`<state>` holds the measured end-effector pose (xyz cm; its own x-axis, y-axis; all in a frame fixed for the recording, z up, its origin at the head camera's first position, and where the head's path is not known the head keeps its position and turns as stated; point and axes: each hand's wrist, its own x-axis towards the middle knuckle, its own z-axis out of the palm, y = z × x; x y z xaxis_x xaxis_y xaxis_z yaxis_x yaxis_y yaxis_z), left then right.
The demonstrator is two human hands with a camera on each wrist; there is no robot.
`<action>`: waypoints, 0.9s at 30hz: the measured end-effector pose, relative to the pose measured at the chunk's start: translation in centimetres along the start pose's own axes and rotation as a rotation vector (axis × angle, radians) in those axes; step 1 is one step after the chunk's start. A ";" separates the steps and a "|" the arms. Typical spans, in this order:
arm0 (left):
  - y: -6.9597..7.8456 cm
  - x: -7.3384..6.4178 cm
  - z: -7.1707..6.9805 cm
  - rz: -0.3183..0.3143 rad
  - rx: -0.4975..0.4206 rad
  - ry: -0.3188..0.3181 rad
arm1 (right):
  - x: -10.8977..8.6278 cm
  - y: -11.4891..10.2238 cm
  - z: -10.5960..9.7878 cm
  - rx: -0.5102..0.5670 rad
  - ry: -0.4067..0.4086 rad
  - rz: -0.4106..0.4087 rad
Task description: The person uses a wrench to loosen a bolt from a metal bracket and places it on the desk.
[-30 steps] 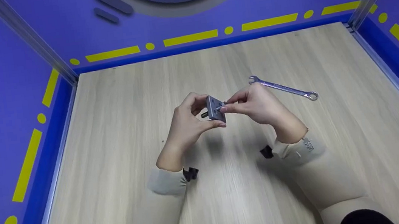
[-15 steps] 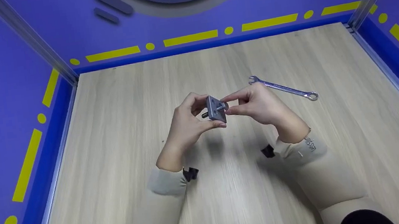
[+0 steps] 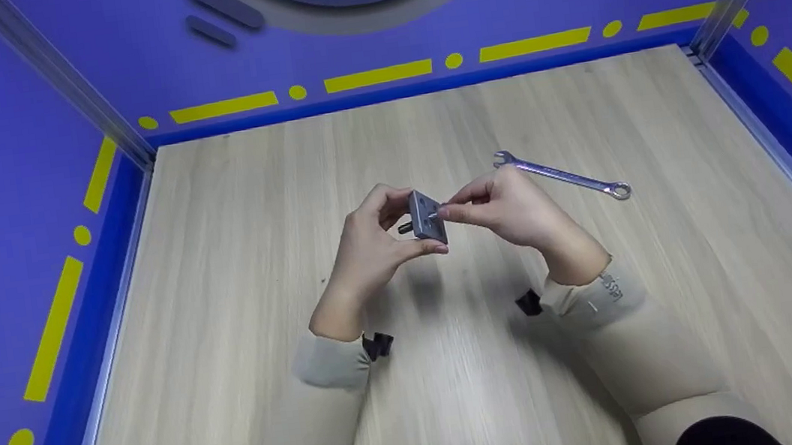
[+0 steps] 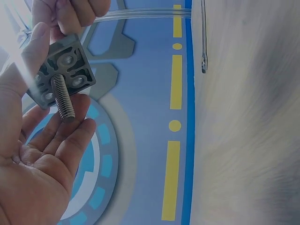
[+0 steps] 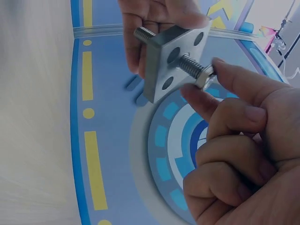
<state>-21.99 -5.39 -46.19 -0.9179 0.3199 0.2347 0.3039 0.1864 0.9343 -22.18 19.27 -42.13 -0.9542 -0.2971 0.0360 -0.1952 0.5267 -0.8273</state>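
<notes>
My left hand (image 3: 368, 237) grips a square grey metal plate (image 3: 422, 212) by its edges, holding it raised above the table. Round holes show on one face of the plate in the right wrist view; the left wrist view shows its recessed other face. A threaded hex bolt (image 5: 189, 66) passes through the plate's middle, and its shank end (image 4: 63, 101) sticks out on the recessed side. My right hand (image 3: 523, 211) pinches the bolt's hex head between thumb and index finger, the other fingers curled in. Some thread shows between head and plate.
A combination wrench (image 3: 564, 175) lies on the wooden table (image 3: 252, 217), behind and right of my right hand. Blue-purple panels (image 3: 375, 51) with yellow marks stand at the back and both sides. Dark camera mounts (image 3: 379, 345) sit at the wrists.
Half a second ago the right thumb and finger were spread wider at the bolt head; now they pinch it again, the hand slightly turned. The left hand and plate stay nearly still.
</notes>
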 end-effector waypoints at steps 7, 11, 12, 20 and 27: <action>0.0 0.1 0.1 -0.014 -0.008 0.007 | -0.2 0.0 -0.3 0.029 -0.018 -0.101; 0.1 0.1 0.1 -0.017 -0.009 0.011 | -0.2 0.1 -0.4 0.039 -0.028 -0.112; 0.1 0.1 0.1 -0.016 -0.008 0.009 | -0.2 0.1 -0.4 0.040 -0.028 -0.110; 0.1 0.0 0.0 -0.008 -0.008 0.010 | -0.1 -0.2 -0.1 -0.018 0.024 0.032; 0.1 0.0 0.2 -0.007 -0.032 -0.012 | 0.1 0.0 0.6 -0.022 0.010 0.059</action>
<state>-21.89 -5.21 -46.18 -0.9167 0.3297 0.2256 0.2893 0.1584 0.9440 -22.08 18.75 -42.44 -0.9665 -0.2567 -0.0066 -0.1433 0.5607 -0.8155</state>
